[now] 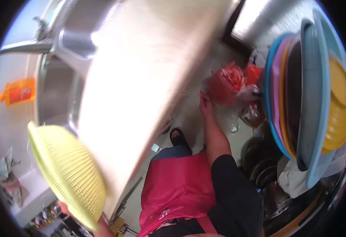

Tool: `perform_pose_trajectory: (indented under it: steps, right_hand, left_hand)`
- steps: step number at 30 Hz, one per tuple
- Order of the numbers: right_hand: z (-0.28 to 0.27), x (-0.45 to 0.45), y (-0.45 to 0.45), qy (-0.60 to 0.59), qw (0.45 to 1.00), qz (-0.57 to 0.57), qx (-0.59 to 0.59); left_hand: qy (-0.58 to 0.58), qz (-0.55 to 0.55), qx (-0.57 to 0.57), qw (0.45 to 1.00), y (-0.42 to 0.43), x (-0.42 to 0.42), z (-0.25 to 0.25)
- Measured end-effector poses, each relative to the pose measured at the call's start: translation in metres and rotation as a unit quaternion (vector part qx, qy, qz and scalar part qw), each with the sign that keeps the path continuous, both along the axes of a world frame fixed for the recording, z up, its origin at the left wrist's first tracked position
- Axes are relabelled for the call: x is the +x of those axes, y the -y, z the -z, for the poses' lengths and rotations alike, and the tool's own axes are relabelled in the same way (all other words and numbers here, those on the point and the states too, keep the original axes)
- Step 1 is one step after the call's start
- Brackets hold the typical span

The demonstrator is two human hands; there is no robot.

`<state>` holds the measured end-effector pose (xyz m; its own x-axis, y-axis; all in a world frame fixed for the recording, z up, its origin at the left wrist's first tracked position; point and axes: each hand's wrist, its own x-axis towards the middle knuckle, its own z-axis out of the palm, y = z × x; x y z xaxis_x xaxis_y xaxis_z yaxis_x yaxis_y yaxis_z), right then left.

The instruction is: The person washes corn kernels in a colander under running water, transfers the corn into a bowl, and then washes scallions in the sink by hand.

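My left hand [64, 207] grips a pale yellow plastic colander [72, 170] from below, at the lower left. The colander is tilted on its side, with its slotted wall facing the counter, and hides most of that hand. My right hand [205, 103] is stretched out low over the floor, fingers extended. It is right beside a crumpled red plastic bag [228, 81], whose near edge is blurred. Whether the fingertips touch the bag, I cannot tell.
A pale countertop [141, 79] runs diagonally between my arms, with a metal sink [56, 91] beyond it. An orange bottle [21, 93] stands by the sink. At right, several coloured basins [313, 94] are stacked on edge above dark pots [260, 162].
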<state>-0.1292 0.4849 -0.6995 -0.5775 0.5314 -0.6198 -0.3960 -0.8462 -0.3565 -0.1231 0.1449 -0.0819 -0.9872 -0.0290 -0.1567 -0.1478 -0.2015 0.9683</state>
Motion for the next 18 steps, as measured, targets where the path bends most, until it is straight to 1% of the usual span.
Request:
perform_pose_trajectory:
  steps: [1, 2, 3, 4, 5, 6, 7, 8, 9, 10, 11, 12, 15, 16, 17, 18]
  right_hand:
    - [-0.007, 0.011, 0.002, 0.090, 0.992, -0.084, -0.021]
    - [-0.016, 0.025, 0.004, 0.170, 0.969, -0.174, -0.040]
    - [-0.029, 0.039, 0.008, 0.222, 0.940, -0.254, -0.047]
    - [-0.050, 0.051, 0.012, 0.245, 0.916, -0.312, -0.051]
    - [-0.080, 0.064, 0.017, 0.247, 0.902, -0.351, -0.044]
    - [-0.126, 0.070, 0.017, 0.214, 0.903, -0.371, -0.020]
    - [-0.166, 0.078, 0.018, 0.181, 0.903, -0.388, 0.005]
    - [-0.186, 0.101, 0.016, 0.164, 0.815, -0.453, 0.323]
    - [-0.214, 0.114, 0.012, 0.146, 0.770, -0.487, 0.385]
    - [-0.243, 0.127, 0.008, 0.128, 0.723, -0.511, 0.446]
    - [-0.305, 0.131, -0.004, 0.140, 0.783, -0.540, 0.273]
    - [-0.378, 0.118, -0.015, 0.152, 0.817, -0.548, 0.095]
    - [-0.549, 0.081, -0.042, 0.050, 0.790, -0.585, 0.177]
    - [-0.612, 0.058, -0.033, 0.065, 0.761, -0.588, 0.267]
    - [-0.659, 0.019, -0.013, 0.075, 0.727, -0.582, 0.356]
    - [-0.681, -0.016, 0.012, 0.056, 0.676, -0.571, 0.464]
  left_hand:
    - [0.007, 0.025, 0.020, 0.999, -0.006, 0.000, -0.006]
    - [0.021, 0.000, 0.025, 0.999, -0.025, -0.003, -0.009]
    - [0.064, -0.111, 0.014, 0.992, -0.028, -0.002, -0.012]
    - [0.087, -0.106, 0.050, 0.989, -0.044, -0.004, -0.022]
    - [0.109, -0.073, 0.023, 0.991, -0.010, -0.003, -0.020]
    - [0.091, -0.079, -0.064, 0.991, -0.008, -0.004, -0.022]
    - [0.086, -0.063, -0.039, 0.994, -0.002, -0.004, -0.028]
    - [0.102, -0.074, -0.013, 0.992, -0.002, -0.004, -0.040]
    - [0.111, -0.070, 0.007, 0.991, 0.003, -0.003, -0.054]
    - [0.115, -0.092, 0.024, 0.989, 0.007, -0.001, -0.068]
    - [0.120, -0.112, 0.041, 0.986, 0.012, 0.001, -0.086]
    - [0.113, -0.123, 0.044, 0.985, 0.023, 0.005, -0.104]
    - [0.098, -0.151, 0.048, 0.982, 0.055, 0.014, -0.146]
    - [0.096, -0.163, 0.046, 0.981, 0.067, 0.019, -0.161]
    - [0.088, -0.171, 0.043, 0.980, 0.079, 0.019, -0.170]
    - [0.080, -0.185, 0.045, 0.978, 0.091, 0.020, -0.178]
